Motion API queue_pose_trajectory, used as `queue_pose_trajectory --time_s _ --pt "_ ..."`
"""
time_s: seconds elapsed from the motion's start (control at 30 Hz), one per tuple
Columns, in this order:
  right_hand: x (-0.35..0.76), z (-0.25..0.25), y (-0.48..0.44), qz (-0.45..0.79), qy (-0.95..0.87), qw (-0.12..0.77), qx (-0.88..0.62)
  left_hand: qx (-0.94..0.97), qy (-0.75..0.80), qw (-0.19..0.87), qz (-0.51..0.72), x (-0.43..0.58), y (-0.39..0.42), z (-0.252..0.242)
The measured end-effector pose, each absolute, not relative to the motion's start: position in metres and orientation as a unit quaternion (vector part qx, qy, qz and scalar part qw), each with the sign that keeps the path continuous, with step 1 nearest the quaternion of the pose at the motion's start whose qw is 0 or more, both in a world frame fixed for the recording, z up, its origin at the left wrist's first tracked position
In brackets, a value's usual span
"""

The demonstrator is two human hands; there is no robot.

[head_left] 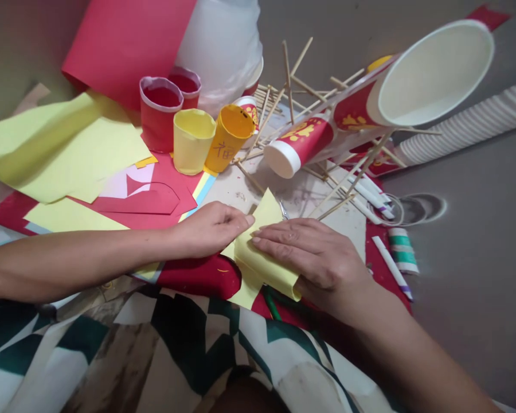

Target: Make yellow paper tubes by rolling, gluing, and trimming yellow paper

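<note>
A piece of yellow paper (266,269), curled over into a loose roll, lies at the front of the table. At its left edge, my left hand (212,228) is closed, thumb and fingers pinching the paper. My right hand (316,249) curves over the roll from the right, its fingers together and pressed on the paper. Whether anything is inside the roll is hidden. Just behind the right fingers, a small part of metal scissors (284,210) shows.
Red cups (161,117), a yellow cup (193,143) and an orange cup (229,140) stand behind my left hand. A stick frame holding joined paper cups (356,109) rises behind my right. Yellow sheets (69,143) lie left; markers (391,267) and green-white tape (403,250) lie right.
</note>
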State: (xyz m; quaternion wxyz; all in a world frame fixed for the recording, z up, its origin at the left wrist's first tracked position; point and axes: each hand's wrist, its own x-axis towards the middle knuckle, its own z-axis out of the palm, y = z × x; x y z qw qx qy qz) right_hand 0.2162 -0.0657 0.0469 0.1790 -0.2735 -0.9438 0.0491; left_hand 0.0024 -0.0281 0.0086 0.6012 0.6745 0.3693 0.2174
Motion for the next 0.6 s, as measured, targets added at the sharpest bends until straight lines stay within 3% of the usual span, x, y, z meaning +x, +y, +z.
queue_pose_trajectory --time_s 0.6 --pt "0.212 0.048 -0.054 0.021 -0.948 0.181 -0.263 0.659 0.316 0.641 0.233 0.001 -0.029 0.006"
